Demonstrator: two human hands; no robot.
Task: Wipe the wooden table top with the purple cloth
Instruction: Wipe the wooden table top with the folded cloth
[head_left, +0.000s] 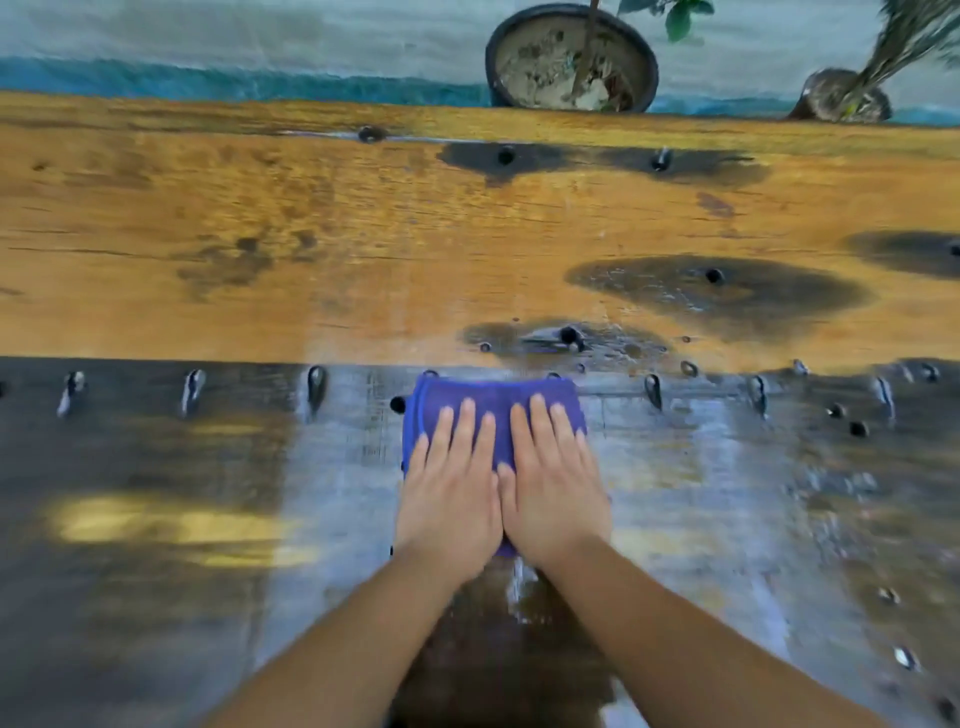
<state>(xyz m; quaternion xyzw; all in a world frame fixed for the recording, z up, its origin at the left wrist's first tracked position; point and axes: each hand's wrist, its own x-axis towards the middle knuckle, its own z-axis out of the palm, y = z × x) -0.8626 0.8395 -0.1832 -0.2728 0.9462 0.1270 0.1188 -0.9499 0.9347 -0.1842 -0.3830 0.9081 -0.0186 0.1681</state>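
Observation:
The purple cloth (493, 402) lies flat on the wooden table top (311, 249), on the dark near plank just below the seam with the orange plank. My left hand (449, 488) and my right hand (550, 483) press side by side on the cloth, palms down, fingers spread and pointing away from me. The hands cover most of the cloth; only its far edge and left side show. A wet, shiny streak runs from the cloth back toward me.
Dark nail heads and holes (569, 335) dot the planks, with black stains around them. Beyond the table's far edge stand a round potted plant (571, 57) and a second pot (841, 96) on a grey floor.

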